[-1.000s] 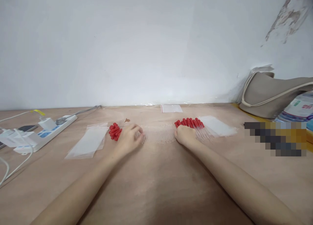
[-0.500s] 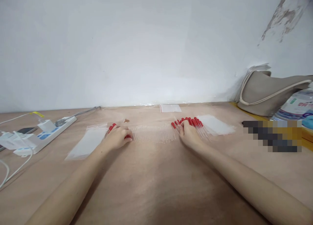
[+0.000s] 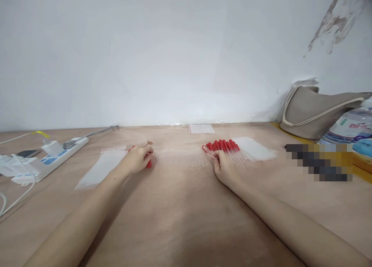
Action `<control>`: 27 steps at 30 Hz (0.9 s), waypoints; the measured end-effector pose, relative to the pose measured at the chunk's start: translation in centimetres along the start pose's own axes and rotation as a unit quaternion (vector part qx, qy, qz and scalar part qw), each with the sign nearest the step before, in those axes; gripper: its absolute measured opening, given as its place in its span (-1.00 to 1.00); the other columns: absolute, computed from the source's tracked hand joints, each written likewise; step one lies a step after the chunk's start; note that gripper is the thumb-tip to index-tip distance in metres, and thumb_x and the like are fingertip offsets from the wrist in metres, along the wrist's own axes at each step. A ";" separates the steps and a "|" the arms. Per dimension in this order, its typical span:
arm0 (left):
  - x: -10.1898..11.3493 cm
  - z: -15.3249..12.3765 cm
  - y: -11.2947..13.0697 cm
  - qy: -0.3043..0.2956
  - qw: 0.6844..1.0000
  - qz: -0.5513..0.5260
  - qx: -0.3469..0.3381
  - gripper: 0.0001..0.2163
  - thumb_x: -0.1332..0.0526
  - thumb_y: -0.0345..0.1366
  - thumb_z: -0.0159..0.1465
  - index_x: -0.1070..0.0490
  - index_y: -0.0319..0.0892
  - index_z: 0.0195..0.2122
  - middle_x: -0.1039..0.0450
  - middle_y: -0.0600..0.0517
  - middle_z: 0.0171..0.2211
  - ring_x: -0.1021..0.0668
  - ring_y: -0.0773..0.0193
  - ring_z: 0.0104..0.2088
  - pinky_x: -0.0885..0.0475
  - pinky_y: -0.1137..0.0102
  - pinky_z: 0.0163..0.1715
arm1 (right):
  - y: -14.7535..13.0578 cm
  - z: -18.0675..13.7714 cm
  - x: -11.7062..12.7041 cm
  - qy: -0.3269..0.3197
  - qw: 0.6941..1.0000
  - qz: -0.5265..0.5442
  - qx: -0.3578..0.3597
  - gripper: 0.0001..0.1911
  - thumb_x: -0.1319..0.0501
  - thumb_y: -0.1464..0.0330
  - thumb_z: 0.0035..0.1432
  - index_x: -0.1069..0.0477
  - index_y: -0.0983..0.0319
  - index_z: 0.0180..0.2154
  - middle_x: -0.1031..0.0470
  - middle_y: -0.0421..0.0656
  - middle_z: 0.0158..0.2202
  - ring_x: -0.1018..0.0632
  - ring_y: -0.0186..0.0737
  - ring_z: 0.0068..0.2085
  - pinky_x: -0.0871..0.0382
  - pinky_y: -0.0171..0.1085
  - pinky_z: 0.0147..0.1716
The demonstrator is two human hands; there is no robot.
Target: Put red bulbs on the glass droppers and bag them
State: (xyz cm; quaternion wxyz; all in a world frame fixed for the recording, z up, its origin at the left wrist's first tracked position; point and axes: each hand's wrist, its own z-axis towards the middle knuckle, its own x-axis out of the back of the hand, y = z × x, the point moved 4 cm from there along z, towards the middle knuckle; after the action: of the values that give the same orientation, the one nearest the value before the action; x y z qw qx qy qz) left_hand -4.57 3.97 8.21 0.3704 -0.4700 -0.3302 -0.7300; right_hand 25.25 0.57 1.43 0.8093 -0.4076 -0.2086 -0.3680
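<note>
My left hand (image 3: 136, 159) lies curled over a bunch of red-capped clear droppers (image 3: 149, 163) on the wooden table (image 3: 186, 220); only a bit of red shows by its fingers. My right hand (image 3: 223, 167) rests with fingers bent against the near side of a second row of red-capped droppers (image 3: 222, 145). Between my hands lies a band of clear dropper tubes (image 3: 181, 159). A stack of clear zip bags (image 3: 101, 167) sits just left of my left hand, another stack of zip bags (image 3: 255, 148) right of the red caps.
A white power strip (image 3: 49, 158) with plugs and cables sits at the far left. A single zip bag (image 3: 201, 128) lies by the wall. A grey bag (image 3: 316, 108) and a water bottle (image 3: 348, 129) stand at the right.
My left hand slid left from the clear tubes onto the left bunch of red caps and covered it. My right hand drew back slightly toward me, uncovering the right row of caps.
</note>
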 end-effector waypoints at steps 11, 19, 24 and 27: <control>-7.4 -1.3 7.1 0.059 0.873 -0.478 0.071 -0.74 -0.12 -0.35 0.13 -0.27 -0.26 -0.14 -0.40 -0.12 -0.17 -0.46 0.23 -0.15 -0.34 0.22 -0.09 | -2.3 -0.5 -0.2 -0.019 0.991 0.056 0.117 -0.79 0.08 0.39 0.18 -0.31 0.26 -0.30 -0.36 -0.09 -0.36 -0.38 -0.25 -0.31 -0.25 -0.29 -0.31; -8.7 -1.5 7.4 0.023 0.840 -0.540 0.045 -0.75 -0.12 -0.38 0.16 -0.25 -0.25 -0.12 -0.39 -0.10 -0.18 -0.45 0.24 -0.16 -0.39 0.21 -0.12 | -3.7 -0.8 -1.4 -0.071 0.988 0.015 0.139 -0.85 0.02 0.42 0.15 -0.31 0.24 -0.30 -0.40 -0.12 -0.33 -0.39 -0.26 -0.29 -0.15 -0.27 -0.29; -8.6 -1.5 7.6 0.024 0.849 -0.526 0.049 -0.76 -0.13 -0.36 0.14 -0.29 -0.24 -0.15 -0.40 -0.09 -0.17 -0.46 0.24 -0.16 -0.36 0.22 -0.10 | -4.1 -1.0 -1.2 -0.087 0.985 0.002 0.148 -0.85 0.01 0.40 0.16 -0.31 0.24 -0.31 -0.42 -0.15 -0.34 -0.40 -0.30 -0.32 -0.10 -0.28 -0.31; -8.6 -1.5 7.8 0.013 0.868 -0.492 0.067 -0.74 -0.16 -0.29 0.13 -0.34 -0.25 -0.16 -0.44 -0.08 -0.22 -0.48 0.22 -0.22 -0.39 0.26 -0.17 | -4.2 -1.1 -1.2 -0.097 0.983 0.005 0.153 -0.85 0.01 0.39 0.16 -0.32 0.24 -0.31 -0.42 -0.17 -0.37 -0.40 -0.33 -0.39 -0.09 -0.28 -0.31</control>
State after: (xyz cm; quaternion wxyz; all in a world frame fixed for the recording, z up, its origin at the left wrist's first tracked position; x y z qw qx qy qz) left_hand 3.80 0.74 0.75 -0.0020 -0.2111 -0.5615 -0.8001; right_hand 21.24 -1.47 2.15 0.8399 -0.3134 -0.3379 -0.2866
